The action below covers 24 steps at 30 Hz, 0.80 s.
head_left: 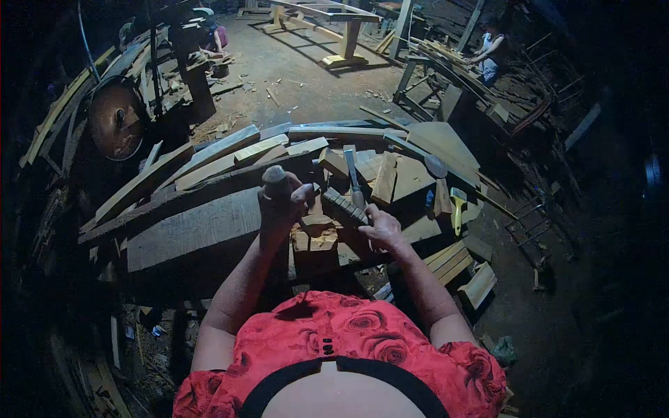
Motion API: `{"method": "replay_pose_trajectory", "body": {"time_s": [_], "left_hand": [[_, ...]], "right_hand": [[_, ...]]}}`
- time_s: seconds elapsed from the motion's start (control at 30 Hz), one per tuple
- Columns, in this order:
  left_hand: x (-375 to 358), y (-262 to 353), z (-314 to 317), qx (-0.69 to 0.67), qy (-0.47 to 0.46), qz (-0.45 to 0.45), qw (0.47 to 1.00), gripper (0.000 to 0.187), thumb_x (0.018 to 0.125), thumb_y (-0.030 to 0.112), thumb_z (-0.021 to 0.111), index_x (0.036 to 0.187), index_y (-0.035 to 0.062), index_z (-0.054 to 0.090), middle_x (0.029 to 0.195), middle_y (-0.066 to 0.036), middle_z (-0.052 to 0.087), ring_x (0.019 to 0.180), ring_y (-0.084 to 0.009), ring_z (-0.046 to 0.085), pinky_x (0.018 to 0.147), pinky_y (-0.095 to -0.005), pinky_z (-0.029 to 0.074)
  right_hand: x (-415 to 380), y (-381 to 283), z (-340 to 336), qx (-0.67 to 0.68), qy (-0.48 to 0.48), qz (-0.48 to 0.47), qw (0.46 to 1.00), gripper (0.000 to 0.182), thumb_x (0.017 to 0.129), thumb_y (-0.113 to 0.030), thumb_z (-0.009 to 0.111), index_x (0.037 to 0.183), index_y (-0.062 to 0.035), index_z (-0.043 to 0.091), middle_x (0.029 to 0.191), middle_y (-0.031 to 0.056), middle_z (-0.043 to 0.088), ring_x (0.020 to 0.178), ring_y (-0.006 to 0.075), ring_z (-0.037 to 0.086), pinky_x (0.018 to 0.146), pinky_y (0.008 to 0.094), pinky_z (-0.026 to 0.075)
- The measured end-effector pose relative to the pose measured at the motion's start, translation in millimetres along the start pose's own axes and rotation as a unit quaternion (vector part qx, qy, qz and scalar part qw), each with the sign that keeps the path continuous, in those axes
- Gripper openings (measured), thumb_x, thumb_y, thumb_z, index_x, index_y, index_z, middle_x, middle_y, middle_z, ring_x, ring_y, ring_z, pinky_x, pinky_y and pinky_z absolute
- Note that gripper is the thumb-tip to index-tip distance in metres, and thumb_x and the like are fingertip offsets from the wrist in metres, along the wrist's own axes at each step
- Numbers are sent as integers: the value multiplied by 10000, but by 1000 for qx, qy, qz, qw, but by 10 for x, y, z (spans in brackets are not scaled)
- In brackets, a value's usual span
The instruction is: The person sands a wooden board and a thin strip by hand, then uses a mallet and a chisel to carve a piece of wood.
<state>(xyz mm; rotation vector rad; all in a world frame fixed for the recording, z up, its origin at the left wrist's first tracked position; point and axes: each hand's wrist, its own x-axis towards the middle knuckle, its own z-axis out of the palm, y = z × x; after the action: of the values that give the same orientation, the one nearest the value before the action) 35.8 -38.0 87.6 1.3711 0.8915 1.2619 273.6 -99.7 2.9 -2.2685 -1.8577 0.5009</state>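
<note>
At the middle of the bench, my left hand [282, 202] is wrapped round a tool with a rounded wooden handle [276, 176]; its lower end is hard to make out. My right hand [381, 228] grips the near end of a ridged wooden piece [343, 207], which slants up and left towards my left hand. Below and between the hands sits a small wooden block [316, 240] with a lit, cut top. A chisel [354, 177] lies just beyond the ridged piece. To the right are a round-headed wooden tool [439, 182] and a yellow-handled brush [457, 209].
Planks and offcuts [230, 155] line the bench's far edge. A rusty disc [117, 118] stands at left. Past the bench is a wooden frame [345, 49] on the floor. Two people [214, 38] [491, 56] are in the background. Cut pieces [478, 285] lie at lower right.
</note>
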Motion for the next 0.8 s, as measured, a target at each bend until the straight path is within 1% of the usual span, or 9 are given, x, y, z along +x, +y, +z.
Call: {"method": "replay_pose_trajectory", "body": {"time_s": [0.17, 0.3, 0.37, 0.43, 0.47, 0.53, 0.63, 0.73, 0.8], "left_hand": [[42, -26, 14, -25, -10, 81, 996, 123, 752, 106, 629, 704, 56, 527, 543, -1, 531, 471, -46, 507, 393, -195, 378], [119, -163, -37, -76, 5, 88, 993, 124, 754, 96, 627, 706, 52, 521, 527, -3, 523, 450, -55, 506, 384, -203, 380], [123, -97, -48, -79, -2, 79, 994, 117, 729, 77, 644, 711, 54, 531, 540, -5, 523, 455, -73, 519, 397, -215, 395], [124, -96, -45, -81, -9, 67, 994, 121, 705, 57, 661, 716, 55, 541, 554, -7, 522, 460, -92, 532, 410, -226, 409], [134, -118, -42, -88, -12, 66, 994, 127, 703, 56, 664, 721, 59, 538, 556, -4, 519, 458, -91, 531, 409, -225, 409], [149, -167, -59, -111, -19, 72, 991, 130, 703, 73, 668, 725, 59, 541, 554, -1, 518, 456, -90, 530, 407, -223, 406], [129, -124, -59, -67, 14, 81, 994, 129, 712, 93, 665, 727, 52, 543, 545, -3, 521, 452, -91, 530, 397, -223, 407], [115, -106, -28, -79, 20, 75, 994, 128, 723, 69, 631, 654, 59, 524, 530, 3, 524, 455, -47, 493, 398, -211, 382], [106, -98, -19, -81, 14, 68, 994, 136, 723, 73, 631, 645, 60, 521, 533, 1, 527, 458, -48, 496, 398, -212, 383]], "right_hand": [[-28, 149, -64, 309, -43, 65, 948, 413, 675, -167, 699, 1009, -40, 493, 835, 138, 593, 744, 234, 603, 612, 351, 466], [-191, 24, -490, 523, 1, -46, 851, 513, 651, -102, 736, 1087, -17, 480, 926, 70, 564, 761, 164, 575, 628, 297, 482], [-450, -431, -1159, 457, -14, -26, 889, 595, 643, -117, 750, 1151, -33, 449, 943, 59, 554, 805, 158, 572, 690, 298, 486], [-355, -576, -1319, 475, 38, -260, 840, 632, 626, -119, 755, 1163, -38, 433, 961, 68, 561, 833, 158, 575, 721, 302, 480], [-349, -659, -1413, 476, 34, -258, 840, 632, 626, -119, 755, 1163, -38, 433, 961, 68, 561, 833, 158, 575, 721, 302, 480], [-382, -847, -1641, 174, 169, -347, 906, 549, 627, -138, 745, 1082, -35, 455, 920, 84, 566, 821, 184, 579, 717, 314, 477], [-467, -1167, -1977, -71, 87, -274, 955, 450, 640, -173, 732, 975, -43, 460, 859, 97, 554, 802, 217, 584, 694, 337, 477], [-321, -1349, -2159, -90, 254, -399, 876, 405, 653, -206, 725, 914, -60, 452, 798, 95, 536, 779, 234, 591, 667, 354, 477], [-462, -1564, -2294, 62, 256, -374, 889, 411, 652, -219, 724, 926, -68, 458, 757, 97, 538, 716, 228, 597, 635, 355, 483]]}}
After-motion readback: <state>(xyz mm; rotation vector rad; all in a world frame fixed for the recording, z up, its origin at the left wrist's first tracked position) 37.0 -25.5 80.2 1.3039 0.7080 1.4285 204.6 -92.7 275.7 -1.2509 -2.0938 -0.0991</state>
